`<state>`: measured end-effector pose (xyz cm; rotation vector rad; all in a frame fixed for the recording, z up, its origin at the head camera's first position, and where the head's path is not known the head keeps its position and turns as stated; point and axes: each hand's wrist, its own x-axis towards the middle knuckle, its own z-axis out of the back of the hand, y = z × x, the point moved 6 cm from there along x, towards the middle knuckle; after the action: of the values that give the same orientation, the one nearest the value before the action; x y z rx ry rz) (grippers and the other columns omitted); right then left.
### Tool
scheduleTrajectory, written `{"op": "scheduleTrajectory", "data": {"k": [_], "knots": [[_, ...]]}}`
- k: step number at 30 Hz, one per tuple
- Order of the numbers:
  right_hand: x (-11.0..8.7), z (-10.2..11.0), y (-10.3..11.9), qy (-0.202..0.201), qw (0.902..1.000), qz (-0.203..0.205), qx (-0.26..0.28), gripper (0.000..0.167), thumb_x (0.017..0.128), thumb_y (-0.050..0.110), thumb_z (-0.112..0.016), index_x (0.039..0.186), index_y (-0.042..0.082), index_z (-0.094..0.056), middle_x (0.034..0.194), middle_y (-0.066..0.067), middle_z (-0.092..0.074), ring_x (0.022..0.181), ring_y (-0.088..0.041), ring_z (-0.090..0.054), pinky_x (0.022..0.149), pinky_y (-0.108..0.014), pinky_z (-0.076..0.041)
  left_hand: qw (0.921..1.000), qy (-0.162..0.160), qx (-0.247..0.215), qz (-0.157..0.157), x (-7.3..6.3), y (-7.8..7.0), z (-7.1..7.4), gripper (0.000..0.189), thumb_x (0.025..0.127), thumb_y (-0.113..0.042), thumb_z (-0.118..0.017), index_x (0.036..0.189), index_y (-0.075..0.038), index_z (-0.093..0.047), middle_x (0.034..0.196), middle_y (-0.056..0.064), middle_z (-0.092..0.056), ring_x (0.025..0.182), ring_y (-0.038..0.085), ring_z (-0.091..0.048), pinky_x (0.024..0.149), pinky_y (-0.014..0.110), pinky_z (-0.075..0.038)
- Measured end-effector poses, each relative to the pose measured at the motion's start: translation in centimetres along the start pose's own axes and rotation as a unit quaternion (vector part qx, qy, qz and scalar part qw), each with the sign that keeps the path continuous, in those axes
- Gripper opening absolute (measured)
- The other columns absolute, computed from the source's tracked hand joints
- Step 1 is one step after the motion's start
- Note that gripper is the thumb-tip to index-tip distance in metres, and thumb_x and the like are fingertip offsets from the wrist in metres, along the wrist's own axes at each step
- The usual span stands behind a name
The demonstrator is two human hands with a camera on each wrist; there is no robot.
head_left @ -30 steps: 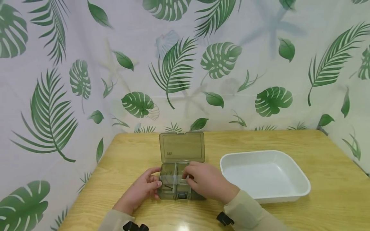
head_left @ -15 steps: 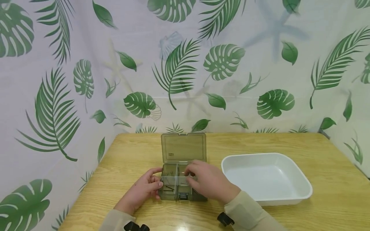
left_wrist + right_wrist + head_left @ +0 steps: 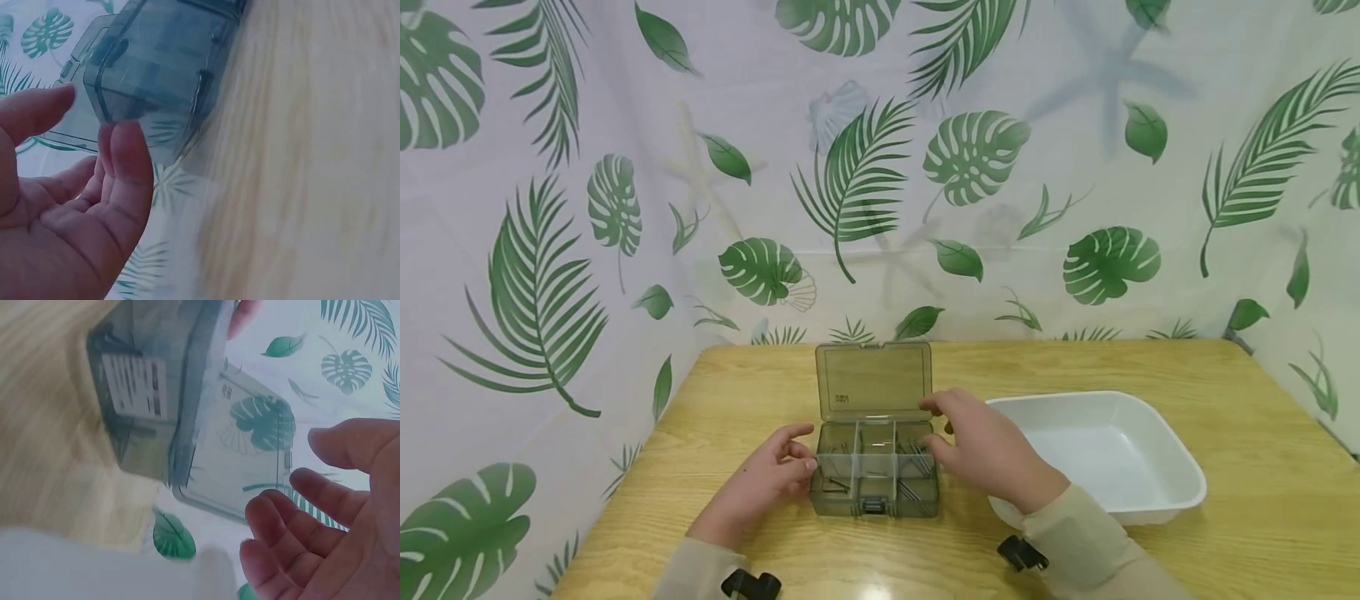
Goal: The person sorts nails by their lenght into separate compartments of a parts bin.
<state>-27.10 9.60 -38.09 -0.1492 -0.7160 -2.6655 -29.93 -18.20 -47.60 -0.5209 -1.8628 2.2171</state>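
Observation:
A smoky transparent compartment box (image 3: 876,467) stands on the table, its lid (image 3: 874,382) raised at the back. Thin dark nail-like pieces (image 3: 913,493) lie in the right compartments, and a few more in the left ones. My left hand (image 3: 760,479) is at the box's left side, fingers loosely bent, fingertips at its corner in the left wrist view; whether they touch is unclear. Off the box's right side hovers my right hand (image 3: 992,450), its fingers loosely bent with nothing visible between them. A barcode label (image 3: 134,386) shows on the box's end in the right wrist view.
To the right, a white plastic tray (image 3: 1187,483) stands on the wooden table (image 3: 1262,433), partly behind my right forearm. A leaf-patterned cloth (image 3: 880,167) hangs behind the table and along its sides.
My right hand has come out of the box's compartments and moved right, so the right compartments now show. My left hand has shifted slightly left, its fingers looser at the box.

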Motion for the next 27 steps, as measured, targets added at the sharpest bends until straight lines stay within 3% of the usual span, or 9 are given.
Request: {"op": "scheduleTrajectory", "data": {"k": [4, 7, 11, 18, 27], "knots": [[0.0, 1.0, -0.6, -0.008, 0.9999, 0.002, 0.01, 0.045, 0.097, 0.02, -0.066, 0.139, 0.008, -0.057, 0.133, -0.01, -0.059, 0.101, -0.024, -0.064, 0.075, -0.039, -0.054, 0.9983, -0.04, 0.043, 0.004, -0.1, -1.2, 0.7, 0.067, 0.1, -0.025, -0.065, 0.158, -0.013, -0.031, 0.134, 0.016, -0.047, 0.104, 0.027, -0.059, 0.085, 0.042, -0.055], [0.3, 1.4, -1.0, -0.01, 0.9997, 0.001, 0.022, 0.052, 0.097, 0.021, -0.065, 0.145, 0.006, -0.051, 0.137, -0.012, -0.057, 0.105, -0.026, -0.064, 0.079, -0.042, -0.055, 0.9964, -0.049, 0.069, -0.001, -0.1, -2.2, 1.1, 0.07, 0.1, -0.031, -0.065, 0.159, -0.017, -0.029, 0.146, 0.015, -0.043, 0.116, 0.031, -0.059, 0.093, 0.046, -0.053], [1.1, 1.8, -1.7, -0.004, 0.9979, -0.021, 0.061, 0.062, 0.098, 0.025, -0.062, 0.153, 0.007, -0.04, 0.143, -0.013, -0.053, 0.113, -0.027, -0.062, 0.085, -0.046, -0.055, 0.9947, -0.04, 0.093, -0.019, 0.4, -3.9, 1.2, 0.074, 0.101, -0.036, -0.064, 0.161, -0.021, -0.023, 0.157, 0.015, -0.035, 0.127, 0.033, -0.053, 0.102, 0.051, -0.047], [3.3, 1.2, -2.6, 0.032, 0.9835, -0.084, 0.157, 0.075, 0.097, 0.024, -0.059, 0.16, 0.005, -0.023, 0.151, -0.02, -0.044, 0.117, -0.03, -0.061, 0.08, -0.041, -0.055, 0.9913, -0.029, 0.126, -0.025, 1.8, -6.7, 1.2, 0.075, 0.103, -0.038, -0.06, 0.163, -0.024, -0.017, 0.161, 0.011, -0.031, 0.126, 0.042, -0.055, 0.109, 0.059, -0.037], [4.7, -0.1, -3.0, 0.058, 0.9741, -0.12, 0.183, 0.08, 0.098, 0.027, -0.06, 0.162, 0.006, -0.016, 0.152, -0.019, -0.044, 0.13, -0.04, -0.051, 0.095, -0.052, -0.05, 0.991, -0.008, 0.131, -0.024, 3.2, -7.6, 0.9, 0.072, 0.105, -0.031, -0.056, 0.163, -0.015, -0.016, 0.157, 0.018, -0.036, 0.13, 0.037, -0.052, 0.103, 0.053, -0.046]]}}
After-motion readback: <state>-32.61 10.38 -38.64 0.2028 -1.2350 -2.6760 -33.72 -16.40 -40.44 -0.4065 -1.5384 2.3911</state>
